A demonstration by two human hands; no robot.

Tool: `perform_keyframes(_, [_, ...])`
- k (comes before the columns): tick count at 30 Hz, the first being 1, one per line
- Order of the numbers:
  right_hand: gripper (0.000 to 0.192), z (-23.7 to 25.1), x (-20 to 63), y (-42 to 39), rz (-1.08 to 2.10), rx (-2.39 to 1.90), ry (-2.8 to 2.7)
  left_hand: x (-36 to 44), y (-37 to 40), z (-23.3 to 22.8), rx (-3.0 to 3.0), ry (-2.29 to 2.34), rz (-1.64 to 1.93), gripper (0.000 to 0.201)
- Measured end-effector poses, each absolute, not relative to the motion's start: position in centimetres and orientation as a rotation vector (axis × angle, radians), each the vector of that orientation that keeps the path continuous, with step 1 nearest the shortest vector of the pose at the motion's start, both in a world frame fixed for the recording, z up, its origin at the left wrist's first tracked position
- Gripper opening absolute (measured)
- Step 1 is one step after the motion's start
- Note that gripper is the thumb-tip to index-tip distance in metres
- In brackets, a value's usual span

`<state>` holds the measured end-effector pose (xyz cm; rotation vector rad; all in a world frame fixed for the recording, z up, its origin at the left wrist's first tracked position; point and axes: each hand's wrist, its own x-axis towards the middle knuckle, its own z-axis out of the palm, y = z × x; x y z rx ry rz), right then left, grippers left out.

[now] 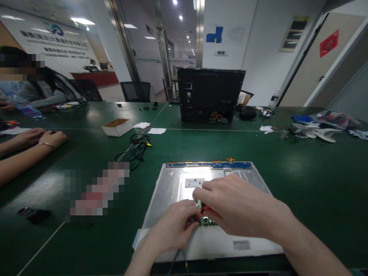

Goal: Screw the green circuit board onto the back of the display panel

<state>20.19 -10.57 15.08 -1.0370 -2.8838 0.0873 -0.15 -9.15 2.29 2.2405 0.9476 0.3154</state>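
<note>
Holding red-orange piece [204,208] | within right fingers [202,195] | green board [206,221] beneath

Office meeting room, with electronics work spread over its tabletop [316,184]
Glass doors [146,46] with metal frames stand near 12 o'clock; at 10 o'clock are a lettered wall sign [54,42], a red-fronted reception desk [92,79] and a mesh-backed chair [135,92]. A metal-backed panel [179,188] bearing a blue circuit board [201,165] lies at 6, a black casing [211,92] with bared wiring at 1.
</note>
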Motion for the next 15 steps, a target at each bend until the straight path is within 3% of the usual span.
perform_keyframes(15, [0.007, 15.31, 20.19, -10.7, 0.164, -1.022, -2.891, -0.16, -9.06, 2.55, 2.246, 0.931, 0.332, 0.015])
